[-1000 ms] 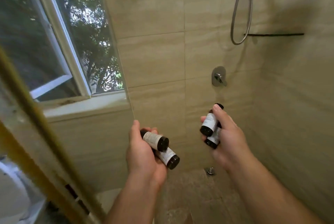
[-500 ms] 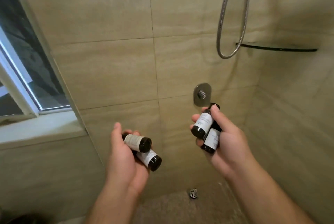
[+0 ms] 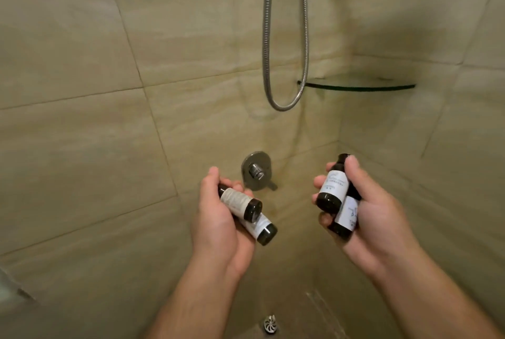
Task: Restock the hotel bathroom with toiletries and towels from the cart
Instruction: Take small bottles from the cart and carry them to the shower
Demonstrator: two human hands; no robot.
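The tiled shower wall [image 3: 82,92] bears a glass corner shelf [image 3: 355,86], probably where the toiletries belong. Below and left of that shelf the left hand [image 3: 218,229] grips the left pair of bottles [image 3: 237,200]; straight below the shelf, well apart from it, the right hand [image 3: 377,224] curls round the right pair of bottles [image 3: 333,185]. None is placed yet and no towels show, so restocking looks barely begun.

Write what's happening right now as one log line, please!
left hand: holds two bottles | right hand: holds two more bottles | shelf: no bottles yet | next: likely shelf
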